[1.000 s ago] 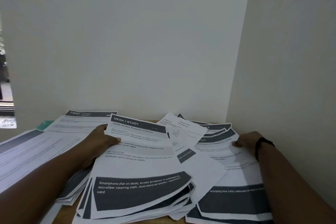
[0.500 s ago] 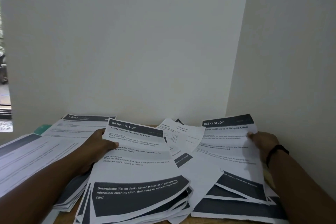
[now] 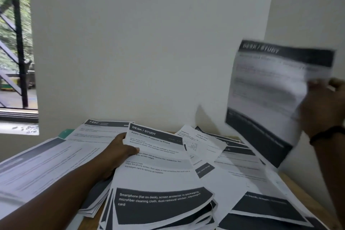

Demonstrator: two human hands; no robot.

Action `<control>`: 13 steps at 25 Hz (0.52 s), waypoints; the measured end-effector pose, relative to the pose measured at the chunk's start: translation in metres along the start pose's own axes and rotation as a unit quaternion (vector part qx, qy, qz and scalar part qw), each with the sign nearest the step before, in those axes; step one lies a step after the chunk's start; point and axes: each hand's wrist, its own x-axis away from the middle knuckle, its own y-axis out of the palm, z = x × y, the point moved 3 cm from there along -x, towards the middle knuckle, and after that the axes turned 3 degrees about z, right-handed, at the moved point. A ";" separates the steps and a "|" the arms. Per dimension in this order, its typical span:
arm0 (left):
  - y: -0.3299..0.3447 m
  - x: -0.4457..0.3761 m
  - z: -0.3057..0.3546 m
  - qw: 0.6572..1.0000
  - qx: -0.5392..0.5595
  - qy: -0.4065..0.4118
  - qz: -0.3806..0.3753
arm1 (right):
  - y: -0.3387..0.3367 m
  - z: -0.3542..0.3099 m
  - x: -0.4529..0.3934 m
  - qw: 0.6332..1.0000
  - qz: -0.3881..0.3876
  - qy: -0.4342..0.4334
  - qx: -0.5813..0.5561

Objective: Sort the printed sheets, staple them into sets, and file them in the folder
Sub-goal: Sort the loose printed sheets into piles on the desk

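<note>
Printed sheets with dark header and footer bands lie all over the desk. My left hand [image 3: 119, 152] grips the left edge of a stack [image 3: 158, 183] whose top page reads "Apply Screen Protector to Phone", thumb on top. My right hand [image 3: 324, 106] pinches the right edge of one "DESK / STUDY" sheet [image 3: 270, 95] and holds it up in the air, blurred, in front of the right wall. Under it more sheets [image 3: 248, 170] lie fanned on the right. A smaller white sheet [image 3: 197, 145] lies between the two piles.
More sheets [image 3: 43, 162] spread over the left of the desk, one headed "1492" [image 3: 100, 129]. A teal corner [image 3: 65, 133] pokes out beneath them. Bare walls meet in a corner behind; a window [image 3: 16, 46] is at left. The wooden desk edge [image 3: 302, 186] shows at right.
My right hand has lifted the "DESK / STUDY" sheet off the right pile, up and to the right. My left hand keeps its grip on the stack. The view has turned left, showing the window.
</note>
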 end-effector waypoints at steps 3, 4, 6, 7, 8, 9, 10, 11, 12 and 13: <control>-0.001 0.004 0.002 1.000 0.013 0.017 -0.010 | 0.028 -0.023 0.009 0.977 -0.131 0.091 -0.144; -0.001 0.004 0.003 1.000 0.015 0.020 -0.011 | 0.041 -0.022 0.023 0.965 -0.188 0.117 -0.139; -0.002 0.006 0.004 1.000 0.022 0.019 -0.010 | 0.065 -0.012 0.066 0.939 -0.286 0.168 -0.088; -0.002 0.009 0.006 0.999 0.025 0.016 -0.013 | 0.076 -0.002 0.086 0.929 -0.320 0.174 -0.065; -0.002 0.011 0.007 0.999 0.025 0.014 -0.015 | 0.085 0.010 0.108 0.922 -0.339 0.183 -0.040; -0.001 0.012 0.008 0.999 0.035 0.011 -0.016 | 0.092 0.022 0.130 0.913 -0.353 0.203 -0.019; 0.000 0.013 0.009 0.999 0.038 0.014 -0.011 | 0.097 0.034 0.152 0.905 -0.365 0.219 0.009; 0.000 0.016 0.012 0.999 0.035 0.019 -0.005 | 0.102 0.043 0.172 0.901 -0.375 0.210 0.049; -0.002 0.016 0.012 1.000 0.020 0.013 0.010 | 0.105 0.050 0.190 0.898 -0.388 0.184 0.093; -0.003 0.015 0.011 1.000 0.015 0.006 0.013 | 0.108 0.055 0.203 0.890 -0.407 0.154 0.135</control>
